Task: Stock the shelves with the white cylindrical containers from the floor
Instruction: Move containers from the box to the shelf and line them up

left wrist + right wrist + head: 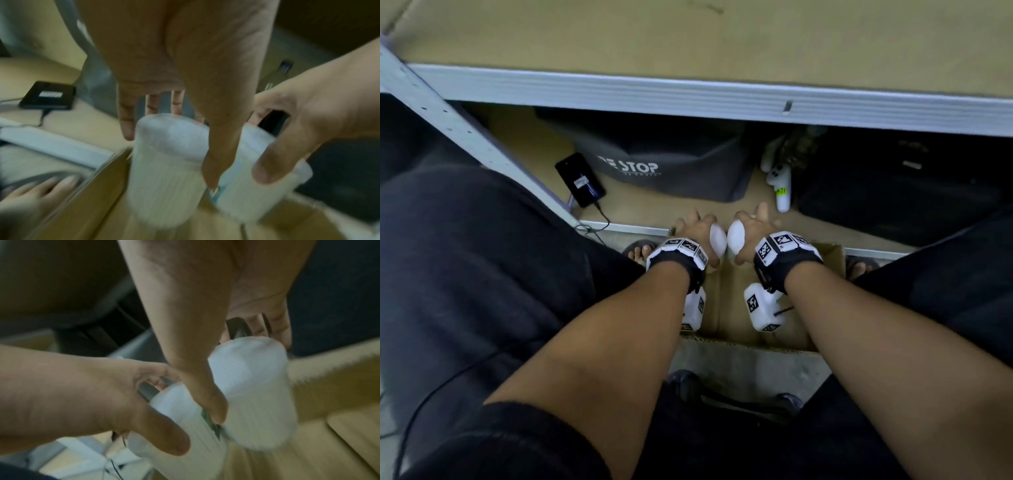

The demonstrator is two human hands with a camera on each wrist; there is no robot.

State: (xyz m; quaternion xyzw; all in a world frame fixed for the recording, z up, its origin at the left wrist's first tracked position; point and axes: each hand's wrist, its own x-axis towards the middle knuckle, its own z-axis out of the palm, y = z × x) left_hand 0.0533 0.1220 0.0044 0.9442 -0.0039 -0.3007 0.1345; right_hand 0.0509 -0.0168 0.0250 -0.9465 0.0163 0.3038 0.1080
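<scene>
A: Status check. What does each hand hold?

B: My left hand (697, 228) grips one white cylindrical container (717, 241), thumb on the near side and fingers wrapped round the far side. My right hand (753, 228) grips a second container (736, 236) the same way. The two containers sit just beside each other between my hands, almost touching.

A: Where are they relative to the source and the target?

B: Both are over the open cardboard box (828, 255) that stands on the floor between my feet, directly in front of the lower shelf (640, 209). The wrist views are blurred, so I cannot tell whether either container has cleared the box rim.

A: Why one container per hand?

B: My judgement: paired pickup halves the trips. A thumb-against-fingers wrap across the smooth, round wall keeps each container upright and stops it rolling out of the grip.

A: What occupies the lower shelf?

B: A dark phone (580, 180) with a cable at the left, a grey bag (671, 161) printed with "STOP" behind my hands, a small white plush toy (782, 186) to the right, and a black case (893, 192) further right. The upper shelf (688, 41) shows bare board.

A: Next step requirement?

B: Probably a lift toward a shelf. The upper shelf looks the better choice; the lower one is crowded, and a container set there could knock the phone or the toy.
</scene>
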